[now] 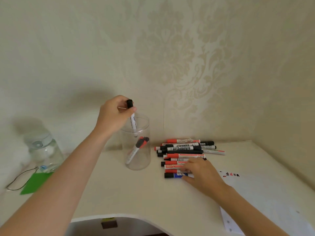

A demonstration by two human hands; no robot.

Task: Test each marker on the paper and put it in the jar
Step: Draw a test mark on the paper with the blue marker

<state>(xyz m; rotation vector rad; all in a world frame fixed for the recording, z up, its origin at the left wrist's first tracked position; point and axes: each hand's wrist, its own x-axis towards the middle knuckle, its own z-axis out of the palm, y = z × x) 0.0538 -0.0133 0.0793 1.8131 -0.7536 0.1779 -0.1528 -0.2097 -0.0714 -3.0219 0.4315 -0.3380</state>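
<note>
My left hand (113, 114) pinches a black-capped white marker (133, 121) near its cap and holds it upright, with its lower end inside the mouth of the clear jar (144, 160). Two markers, one red-capped and one black-capped, lean inside the jar. To the right lies a pile of red, black and blue markers (183, 149) on the desk. My right hand (201, 172) rests on the near side of the pile, fingers on a blue marker (176, 175) and the red one above it. White paper (265, 193) with small red and black test marks lies at the right.
A clear water bottle (44, 150) stands at the left, with a green card (36, 183) and a thin black cord (18, 179) beside it. The desk's curved front edge (119, 216) runs along the bottom. A patterned wall stands close behind the jar and pile.
</note>
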